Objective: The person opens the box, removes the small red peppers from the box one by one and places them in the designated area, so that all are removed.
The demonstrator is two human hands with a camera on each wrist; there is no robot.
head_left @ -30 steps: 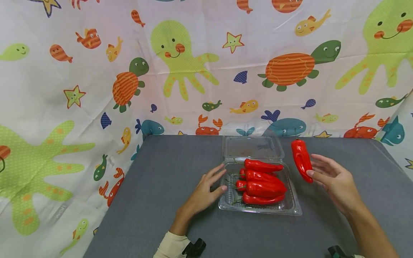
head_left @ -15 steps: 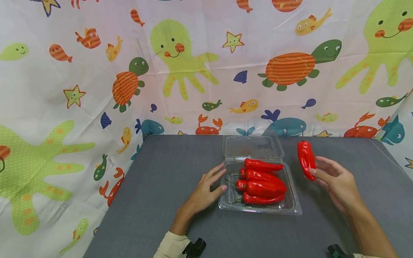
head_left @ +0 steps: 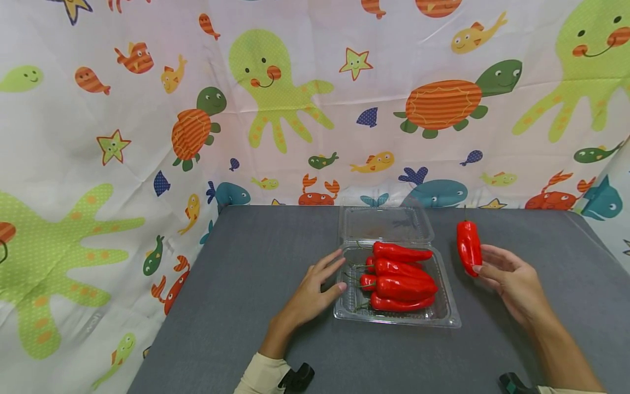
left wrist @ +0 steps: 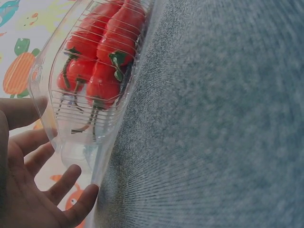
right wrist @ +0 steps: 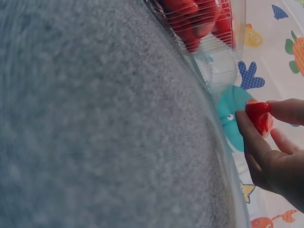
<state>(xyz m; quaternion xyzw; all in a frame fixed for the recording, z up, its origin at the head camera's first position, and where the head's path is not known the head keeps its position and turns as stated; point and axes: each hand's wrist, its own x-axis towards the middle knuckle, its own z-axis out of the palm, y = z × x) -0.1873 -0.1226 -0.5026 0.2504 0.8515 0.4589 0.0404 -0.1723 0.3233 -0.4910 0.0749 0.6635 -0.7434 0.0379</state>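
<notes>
Several red peppers [head_left: 401, 287] lie side by side in a clear plastic clamshell box [head_left: 447, 313], their green stems toward the left. My left hand [head_left: 312, 293] rests at the box's left rim with fingers spread; the left wrist view shows its fingers [left wrist: 64, 183] against the clear wall. To the right of the box, my right hand [head_left: 514, 282] pinches one red pepper [head_left: 468, 246] by its lower tip, between thumb and fingers. That pepper stands nearly upright, stem up. Its tip alone shows well in the right wrist view, between thumb and fingers.
The box's clear lid [head_left: 386, 225] is folded back behind it. A grey cloth-covered table [head_left: 256, 262] lies beneath everything. Behind and to the left hangs a white curtain [head_left: 305, 65] printed with sea animals.
The pepper in my right hand has shifted slightly right and turned more upright, its stem now showing at the top. My left hand and the box have stayed in place.
</notes>
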